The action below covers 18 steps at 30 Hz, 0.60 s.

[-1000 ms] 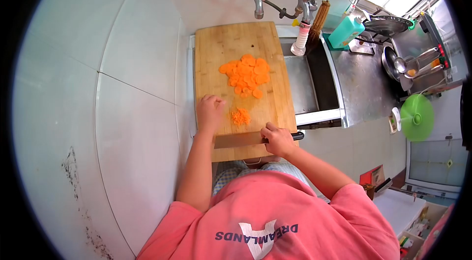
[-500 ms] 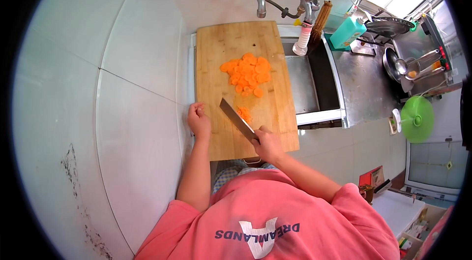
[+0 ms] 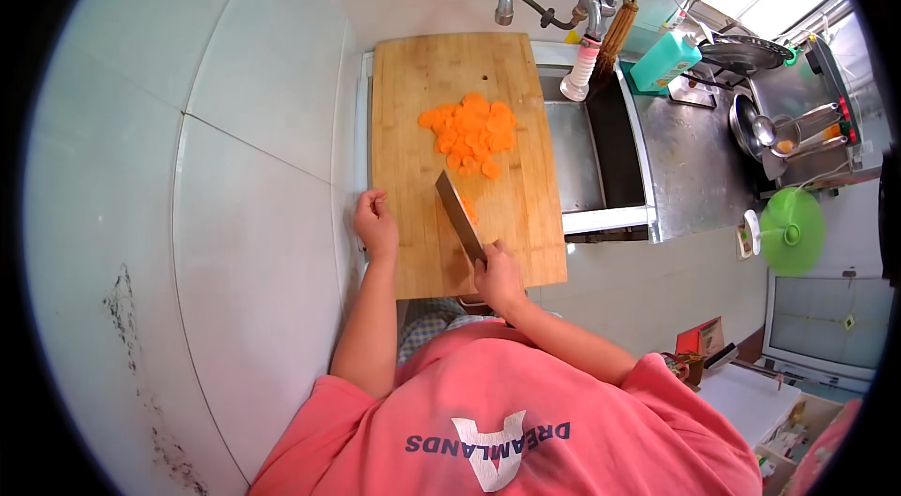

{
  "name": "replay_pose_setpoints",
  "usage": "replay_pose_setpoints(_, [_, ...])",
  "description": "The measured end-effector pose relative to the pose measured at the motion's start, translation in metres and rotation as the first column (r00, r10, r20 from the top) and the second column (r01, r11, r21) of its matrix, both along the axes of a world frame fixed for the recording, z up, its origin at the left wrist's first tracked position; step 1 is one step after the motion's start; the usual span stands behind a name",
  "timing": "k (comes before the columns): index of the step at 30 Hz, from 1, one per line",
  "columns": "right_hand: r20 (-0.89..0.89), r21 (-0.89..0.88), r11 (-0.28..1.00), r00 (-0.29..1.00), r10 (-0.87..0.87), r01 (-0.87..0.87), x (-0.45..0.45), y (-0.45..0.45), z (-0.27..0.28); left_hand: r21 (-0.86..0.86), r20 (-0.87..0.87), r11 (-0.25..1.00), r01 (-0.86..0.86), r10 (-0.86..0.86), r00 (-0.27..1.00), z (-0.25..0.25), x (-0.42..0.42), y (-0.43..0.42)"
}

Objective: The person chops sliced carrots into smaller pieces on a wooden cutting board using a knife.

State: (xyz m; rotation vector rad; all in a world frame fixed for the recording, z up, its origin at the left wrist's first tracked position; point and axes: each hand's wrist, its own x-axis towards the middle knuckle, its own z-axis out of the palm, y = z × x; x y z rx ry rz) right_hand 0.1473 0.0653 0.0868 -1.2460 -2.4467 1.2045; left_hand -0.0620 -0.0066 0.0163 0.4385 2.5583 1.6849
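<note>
My right hand (image 3: 499, 278) is closed round the handle of a knife (image 3: 459, 216), whose blade slants up and left over the wooden board (image 3: 413, 135). Beside the blade lies a small heap of chopped carrot (image 3: 469, 208), partly hidden by it. Farther up the board rests a larger pile of orange carrot slices (image 3: 472, 133). My left hand (image 3: 375, 222) is at the board's left edge with its fingers curled; whether anything is in them is too small to make out.
The board lies over part of a metal sink (image 3: 574, 153). Above are taps (image 3: 593, 0) with a pink-and-white hose end (image 3: 580, 71). To the right stand a turquoise bottle (image 3: 664, 61), pans (image 3: 746, 123) and a green fan (image 3: 792, 230). A tiled wall (image 3: 253, 214) is close on the left.
The knife has swung up from flat near the board's front edge to a steep slant beside the chopped carrot. My left hand has moved left to the board's edge, its fingers curled.
</note>
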Motion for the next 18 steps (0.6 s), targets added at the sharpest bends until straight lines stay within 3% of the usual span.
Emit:
replay_pose_setpoints(9, [0.011, -0.005, 0.992, 0.992, -0.128, 0.128, 0.014, 0.005, -0.005, -0.004, 0.042, 0.998, 0.058, -0.057, 0.997, -0.01, 0.005, -0.002])
replay_pose_setpoints(15, [-0.003, 0.075, 0.974, 0.977, -0.215, 0.215, 0.025, 0.012, -0.012, -0.119, 0.085, 0.979, 0.168, -0.159, 0.984, -0.018, 0.01, -0.005])
replay_pose_setpoints(17, [0.009, 0.089, 0.972, 0.975, -0.22, 0.219, 0.026, 0.012, -0.009, -0.281, -0.031, 0.918, 0.28, -0.301, 0.953, -0.015, 0.016, -0.006])
replay_pose_setpoints(18, [-0.03, 0.104, 0.979, 0.984, -0.174, 0.177, 0.027, 0.012, -0.007, -0.28, -0.033, 0.918, 0.281, -0.302, 0.953, -0.008, 0.02, -0.004])
